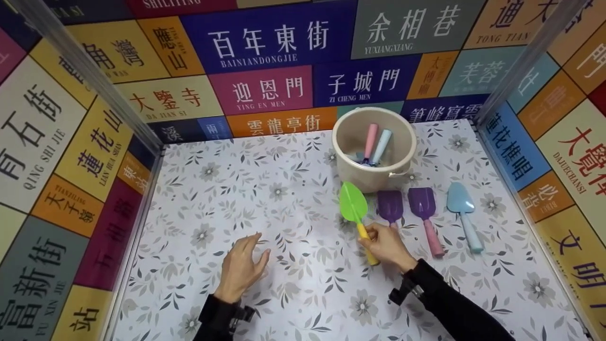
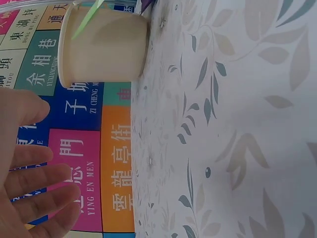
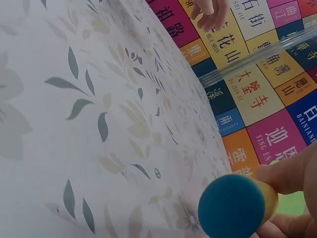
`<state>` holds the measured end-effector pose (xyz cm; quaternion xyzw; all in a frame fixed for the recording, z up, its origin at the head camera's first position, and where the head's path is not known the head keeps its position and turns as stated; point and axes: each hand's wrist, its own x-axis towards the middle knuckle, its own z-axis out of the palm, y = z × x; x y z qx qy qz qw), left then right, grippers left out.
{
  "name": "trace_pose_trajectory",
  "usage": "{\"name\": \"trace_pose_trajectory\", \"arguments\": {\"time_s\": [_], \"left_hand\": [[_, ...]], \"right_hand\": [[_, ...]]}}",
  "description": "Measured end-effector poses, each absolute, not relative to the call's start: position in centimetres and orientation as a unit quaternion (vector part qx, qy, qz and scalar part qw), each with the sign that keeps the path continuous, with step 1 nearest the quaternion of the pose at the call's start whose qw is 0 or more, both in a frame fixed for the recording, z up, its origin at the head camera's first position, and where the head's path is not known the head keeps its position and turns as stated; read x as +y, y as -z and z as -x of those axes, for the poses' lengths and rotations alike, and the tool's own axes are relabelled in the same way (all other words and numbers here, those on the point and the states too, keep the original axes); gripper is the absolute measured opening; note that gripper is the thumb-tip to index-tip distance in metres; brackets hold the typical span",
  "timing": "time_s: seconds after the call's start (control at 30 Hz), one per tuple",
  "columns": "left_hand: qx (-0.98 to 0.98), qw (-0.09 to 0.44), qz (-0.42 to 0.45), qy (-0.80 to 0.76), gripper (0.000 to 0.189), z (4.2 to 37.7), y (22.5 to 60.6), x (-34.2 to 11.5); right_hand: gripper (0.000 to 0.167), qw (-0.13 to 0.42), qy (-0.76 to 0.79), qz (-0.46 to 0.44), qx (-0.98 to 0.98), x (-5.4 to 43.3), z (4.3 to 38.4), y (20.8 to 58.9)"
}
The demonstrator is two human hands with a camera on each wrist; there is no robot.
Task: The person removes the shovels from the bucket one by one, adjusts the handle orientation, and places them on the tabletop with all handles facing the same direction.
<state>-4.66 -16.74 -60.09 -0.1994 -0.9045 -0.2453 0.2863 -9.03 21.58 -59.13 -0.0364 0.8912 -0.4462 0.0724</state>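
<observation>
My right hand [image 1: 386, 244] grips the yellow handle of a toy trowel [image 1: 353, 202] with a green blade, which points away from me toward the bucket. In the right wrist view the handle's blue end [image 3: 231, 207] faces the camera. Beside that hand lies a purple toy shovel [image 1: 390, 205], its handle partly hidden by the hand. Farther right lie a second purple shovel [image 1: 422, 202] with a pink handle and a light blue trowel [image 1: 460, 198]. My left hand [image 1: 240, 266] is held over the left part of the table with fingers relaxed, holding nothing.
A beige bucket [image 1: 345, 163] stands at the back, with a pink handle [image 1: 371, 139] and a light blue handle [image 1: 382, 144] sticking up inside it. Walls of coloured Chinese signs enclose the flower-patterned table [image 1: 279, 218] at the back and both sides.
</observation>
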Motion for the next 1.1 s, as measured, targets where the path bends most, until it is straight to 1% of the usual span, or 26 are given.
{"name": "trace_pose_trajectory", "arguments": {"time_s": [0.13,0.2,0.37,0.53,0.77,0.97,1.1], "left_hand": [[-0.906,0.288,0.196,0.242,0.045,4.5,60.3,-17.0],[-0.906,0.289,0.194,0.241,0.044,4.4,60.4,-17.0],[-0.906,0.29,0.192,0.242,0.045,4.3,60.5,-17.1],[-0.905,0.292,0.19,0.243,0.045,4.2,60.5,-17.1],[-0.908,0.281,0.176,0.258,0.042,4.1,60.5,-16.8],[-0.911,0.269,0.167,0.265,0.042,4.0,60.6,-16.7],[-0.91,0.269,0.173,0.265,0.042,4.1,60.8,-16.7]], "right_hand": [[0.026,0.138,0.481,-0.033,0.865,20.7,9.3,60.2],[0.029,0.16,0.489,-0.059,0.855,20.4,9.7,60.6],[0.029,0.172,0.482,-0.081,0.856,20.1,10.6,61.6],[0.029,0.193,0.511,-0.104,0.831,19.9,11.2,62.4],[0.029,0.187,0.484,-0.112,0.847,19.9,11.6,63.5],[0.033,0.18,0.471,-0.118,0.855,19.8,11.8,63.9],[0.03,0.176,0.482,-0.123,0.85,19.6,11.9,64.3]]}}
